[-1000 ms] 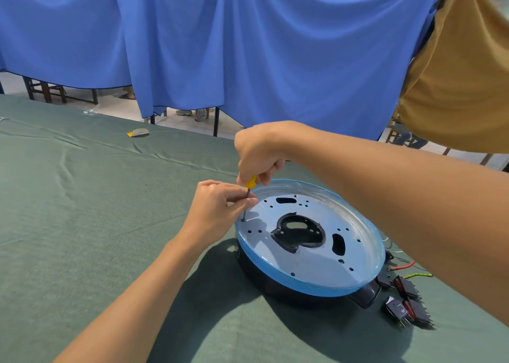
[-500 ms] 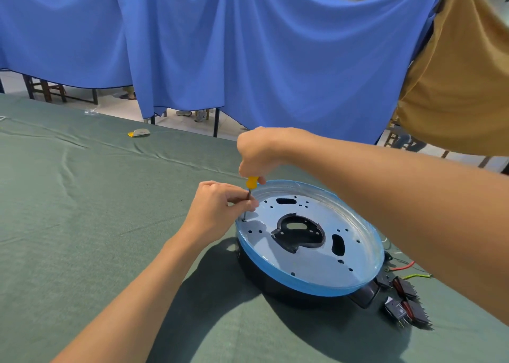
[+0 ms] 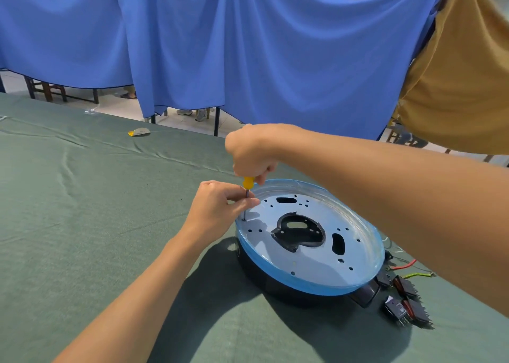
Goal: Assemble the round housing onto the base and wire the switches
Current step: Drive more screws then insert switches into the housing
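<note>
- On top of the black base (image 3: 261, 277), round housing (image 3: 311, 269): pale grey plate with a blue rim, many small holes and a large dark opening at its centre. The pair stands on the green cloth-covered table (image 3: 82, 225).
- At the housing's left edge, screwdriver (image 3: 248, 182): yellow handle, thin metal shaft, held upright, tip set down on the plate at a small hole.
- Above the housing's left edge, right hand (image 3: 252, 150): fingers curled round the top of the yellow handle, whose lower end shows beneath the fist.
- Just left of the housing, left hand (image 3: 217, 208): thumb and fingertips pinch the screwdriver's shaft about midway down.
- Right of the housing, on the cloth, switches (image 3: 405, 299): several dark rocker units, some with red faces, lying loose near a black tab that juts from the base.
- Right of the housing, beyond the switches, red wire (image 3: 405, 265) and yellow-green wire (image 3: 418, 274): partly hidden by the right forearm.
- Far left of the housing, near the table's far edge, small yellow-and-grey item (image 3: 139, 132): too small to identify.
- Behind the housing, past the table, blue curtain (image 3: 248, 46); an ochre cloth (image 3: 462, 81) hangs behind the housing's right side.
</note>
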`<state>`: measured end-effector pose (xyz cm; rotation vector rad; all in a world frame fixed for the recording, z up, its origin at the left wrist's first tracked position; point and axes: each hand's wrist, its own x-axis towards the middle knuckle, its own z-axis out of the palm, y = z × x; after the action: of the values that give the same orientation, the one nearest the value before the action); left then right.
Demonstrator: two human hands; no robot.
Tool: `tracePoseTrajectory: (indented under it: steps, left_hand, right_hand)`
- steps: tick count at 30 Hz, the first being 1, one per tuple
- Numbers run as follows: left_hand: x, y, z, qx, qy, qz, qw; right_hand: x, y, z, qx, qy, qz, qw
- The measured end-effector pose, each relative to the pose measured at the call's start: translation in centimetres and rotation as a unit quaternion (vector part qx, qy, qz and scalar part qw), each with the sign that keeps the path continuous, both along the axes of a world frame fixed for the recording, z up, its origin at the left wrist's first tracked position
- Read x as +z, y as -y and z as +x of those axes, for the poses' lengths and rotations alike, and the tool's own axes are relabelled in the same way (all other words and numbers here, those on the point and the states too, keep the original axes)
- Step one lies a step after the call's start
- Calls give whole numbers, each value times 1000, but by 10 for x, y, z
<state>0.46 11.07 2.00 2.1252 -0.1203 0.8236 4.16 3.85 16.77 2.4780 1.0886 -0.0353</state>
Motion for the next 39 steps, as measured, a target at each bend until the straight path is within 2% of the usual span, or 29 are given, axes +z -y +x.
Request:
tracePoseTrajectory:
  steps: [2,5,8,11,14,16,17,22,26,30,35,39]
  left_hand:
    - [0,-1,0,18,1,5,1000]
    - [0,-3,0,-13,-5,3,1000]
    - [1,-3,0,-22,-29,6,999]
    - [0,1,1,-27,-33,41,998]
    - [-1,2,1,9,23,20,1000]
    - [0,1,1,26,33,5,999]
    - [0,1,1,20,36,4,999]
    - [-1,-5,0,-22,13,10,1000]
    - [-4,-5,0,-55,-32,-48,997]
    - [-5,-4,0,-45,-21,-83,995]
    - [-5,-5,0,-53,-28,-167,984]
    - [-6,-6,1,-57,-31,-151,986]
  right_hand:
    - [3,-3,-2,-20,-26,-2,999]
    - [9,2,-3,-5,-70,18,997]
    - [8,11,-2,48,-46,24,997]
    - [4,16,6,-8,-66,53,996]
    - [3,18,11,-91,-119,72,986]
    - [5,23,9,-103,-153,79,980]
    - [7,25,8,-84,-149,73,983]
    - [14,29,6,75,-18,44,996]
    - [8,24,4,92,7,38,995]
    - [4,13,2,82,39,-13,996]
    - [4,9,1,31,-2,-10,999]
    - [10,16,1,48,-42,27,998]
